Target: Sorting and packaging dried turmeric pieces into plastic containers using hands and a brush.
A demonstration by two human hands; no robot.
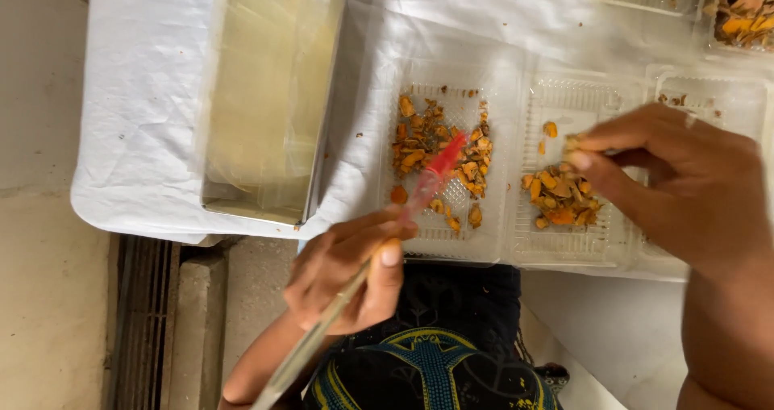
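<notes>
Left hand (pixel 347 273) clamped on pen (pixel 379 257), tip over tray (pixel 500 79); right hand (pixel 677 184) pinches orange chip (pixel 571 144): light, probably brittle, grip by edges

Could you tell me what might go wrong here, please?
The clear trays overhang the table edge, so a nudge from the left hand or its red-tipped pen could tip them. Pieces pinched in the right hand could drop outside the tray onto the white cloth.
</notes>
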